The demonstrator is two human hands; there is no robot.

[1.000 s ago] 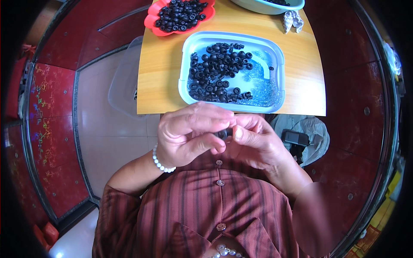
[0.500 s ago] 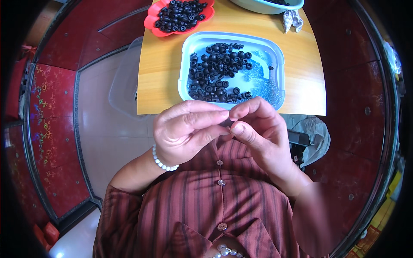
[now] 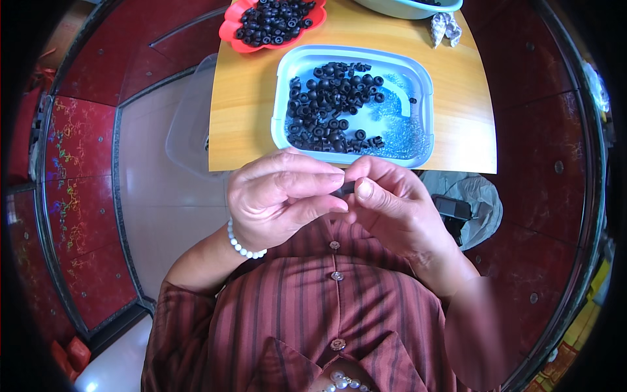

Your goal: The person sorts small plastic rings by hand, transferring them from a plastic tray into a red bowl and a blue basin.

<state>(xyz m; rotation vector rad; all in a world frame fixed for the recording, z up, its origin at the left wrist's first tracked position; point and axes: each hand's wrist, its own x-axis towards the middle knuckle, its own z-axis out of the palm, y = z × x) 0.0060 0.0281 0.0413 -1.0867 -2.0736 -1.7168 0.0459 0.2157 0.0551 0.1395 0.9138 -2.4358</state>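
My left hand (image 3: 277,189) and my right hand (image 3: 398,202) meet in front of my chest, just off the table's near edge. Between their fingertips is a small black part (image 3: 347,187), mostly covered by the fingers. Thumb and fingers of each hand pinch at it. Beyond the hands stands a white and pale blue tray (image 3: 428,98). Many small round black pieces (image 3: 333,104), some with a hole in the middle, are heaped in its left and middle. One black piece lies alone at the tray's right side.
A red scalloped dish (image 3: 228,29) full of similar black pieces stands at the far left of the wooden table (image 3: 460,111). At the far right are a pale green basin (image 3: 405,9) and a crumpled tissue (image 3: 445,29). Below the table's right edge hangs a grey plastic bag (image 3: 480,206).
The right thumb has shifted up and its fingers have turned a little around the black part. The left thumb and fingers have moved slightly apart, showing more of the part.
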